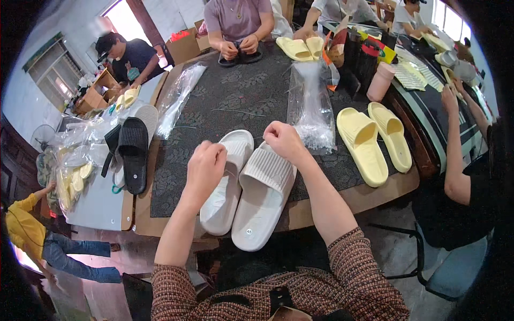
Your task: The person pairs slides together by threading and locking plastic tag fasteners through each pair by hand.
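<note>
A pair of white slide slippers lies at the table's near edge, toes pointing away from me. My left hand (206,167) is closed in a loose fist over the outer side of the left slipper (218,211), by its strap. The right slipper (259,215) has a ribbed strap and a round sticker on its heel. Fingers pinched together, my right hand (285,141) is at the toe end of that slipper. Whatever either hand grips is too small or hidden to make out.
Pale yellow slippers (365,143) lie to the right. Bundled clear ties in a plastic bag (312,107) lie ahead, another bag (181,99) farther left. A black slipper (133,152) sits at left, a pink bottle (380,82) at back right. Co-workers (239,21) sit around the table.
</note>
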`<state>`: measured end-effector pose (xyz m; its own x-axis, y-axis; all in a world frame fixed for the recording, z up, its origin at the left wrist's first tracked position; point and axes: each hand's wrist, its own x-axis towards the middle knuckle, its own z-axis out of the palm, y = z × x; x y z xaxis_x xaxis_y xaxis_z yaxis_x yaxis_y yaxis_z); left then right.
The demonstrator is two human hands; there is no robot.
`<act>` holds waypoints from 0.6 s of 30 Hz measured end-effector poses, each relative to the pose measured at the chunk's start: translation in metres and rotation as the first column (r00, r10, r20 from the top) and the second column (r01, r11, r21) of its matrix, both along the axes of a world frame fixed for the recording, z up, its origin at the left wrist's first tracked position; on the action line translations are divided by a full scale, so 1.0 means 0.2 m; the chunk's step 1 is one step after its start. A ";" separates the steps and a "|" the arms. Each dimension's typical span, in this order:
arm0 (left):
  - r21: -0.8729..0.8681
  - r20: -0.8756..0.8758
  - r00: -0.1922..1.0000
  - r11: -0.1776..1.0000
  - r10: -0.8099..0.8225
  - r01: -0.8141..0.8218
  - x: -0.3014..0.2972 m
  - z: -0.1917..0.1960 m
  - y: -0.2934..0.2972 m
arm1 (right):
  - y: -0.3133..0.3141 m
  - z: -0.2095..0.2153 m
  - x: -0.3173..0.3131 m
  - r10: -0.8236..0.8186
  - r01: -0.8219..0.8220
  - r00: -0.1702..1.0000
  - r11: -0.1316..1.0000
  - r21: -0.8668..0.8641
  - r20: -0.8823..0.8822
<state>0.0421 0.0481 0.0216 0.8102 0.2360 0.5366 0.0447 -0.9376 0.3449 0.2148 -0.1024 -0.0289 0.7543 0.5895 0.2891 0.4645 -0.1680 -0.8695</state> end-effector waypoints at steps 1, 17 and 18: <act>0.001 0.008 1.000 1.000 0.007 -0.007 0.05 -0.01 0.04 | 0.02 -0.01 0.00 0.007 -0.007 1.000 1.000 0.001 0.008; 0.021 -0.492 0.848 0.972 -0.195 0.236 0.49 -0.07 0.14 | 0.02 -0.02 0.04 0.178 -0.133 0.955 0.973 0.191 -0.239; 0.023 -0.502 0.840 0.968 -0.206 0.251 0.49 -0.06 0.14 | 0.02 -0.02 0.04 0.169 -0.125 0.960 0.972 0.198 -0.224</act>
